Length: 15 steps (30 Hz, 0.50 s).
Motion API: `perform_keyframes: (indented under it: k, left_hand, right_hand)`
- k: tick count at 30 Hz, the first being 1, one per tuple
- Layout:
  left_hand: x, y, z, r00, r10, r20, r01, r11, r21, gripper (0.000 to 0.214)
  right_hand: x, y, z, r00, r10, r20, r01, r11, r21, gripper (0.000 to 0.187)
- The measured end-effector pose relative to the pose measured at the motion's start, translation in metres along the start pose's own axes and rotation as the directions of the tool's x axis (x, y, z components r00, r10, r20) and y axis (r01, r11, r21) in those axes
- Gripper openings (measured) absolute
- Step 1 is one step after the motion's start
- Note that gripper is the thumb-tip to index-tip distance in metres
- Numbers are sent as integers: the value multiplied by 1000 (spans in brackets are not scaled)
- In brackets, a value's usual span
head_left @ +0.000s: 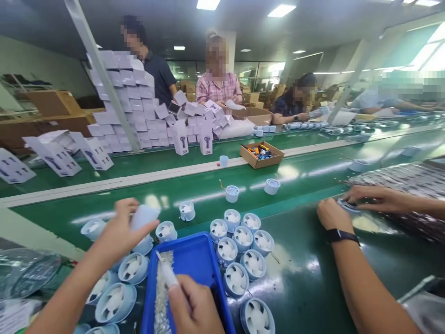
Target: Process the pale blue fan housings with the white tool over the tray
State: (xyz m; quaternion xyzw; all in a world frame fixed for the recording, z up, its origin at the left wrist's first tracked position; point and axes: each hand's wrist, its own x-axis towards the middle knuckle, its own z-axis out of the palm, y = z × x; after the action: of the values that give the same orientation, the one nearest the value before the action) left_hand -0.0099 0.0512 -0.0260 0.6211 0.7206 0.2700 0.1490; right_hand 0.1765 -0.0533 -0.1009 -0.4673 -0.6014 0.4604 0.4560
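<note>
My left hand (120, 232) is raised over the near edge of the green belt and closed on a pale blue fan housing (144, 215). My right hand (194, 304) is low at the bottom centre, gripping a thin white tool (167, 273) whose tip points up and left over the blue tray (194, 260). A strip of small silvery parts (162, 297) lies along the tray's left side. Several round pale blue fan units (239, 241) stand clustered just right of the tray, and more (118, 297) lie to its left beneath my left forearm.
A co-worker's two hands (333, 215), one wrist with a black watch (340, 235), work at the right beside dark packets (399, 178). Loose fan units (232, 193) and a cardboard box (261, 154) sit on the belt. White product boxes (139, 106) are stacked beyond, with several people behind them.
</note>
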Motion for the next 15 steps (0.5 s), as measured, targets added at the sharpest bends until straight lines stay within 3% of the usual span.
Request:
perform_keyframes:
  k: [3, 5, 8, 11, 13, 15]
  left_hand:
    - [56, -6, 20, 980, 36, 197, -83, 969, 234, 28]
    - [78, -5, 40, 951, 48, 305, -142, 945, 294, 28]
    - [91, 7, 70, 871, 132, 473, -271, 932, 239, 36]
    - [95, 23, 90, 774, 211, 596, -333, 938, 100, 33]
    - [95, 32, 92, 783, 216, 583, -302, 952, 52, 30]
    - [89, 40, 81, 844, 215, 491, -256, 966, 18, 28]
  right_hand:
    - [4, 14, 5, 987, 64, -145, -70, 997, -37, 46]
    - [3, 22, 2, 975, 92, -203, -104, 993, -52, 47]
    - [5, 27, -7, 972, 103, -212, -110, 994, -22, 33]
    - [14, 25, -13, 980, 19, -200, -18, 1000, 9, 23]
    - [20, 24, -13, 992, -60, -110, 62, 998, 17, 23]
    - [22, 24, -13, 997, -75, 2, 74, 997, 37, 27]
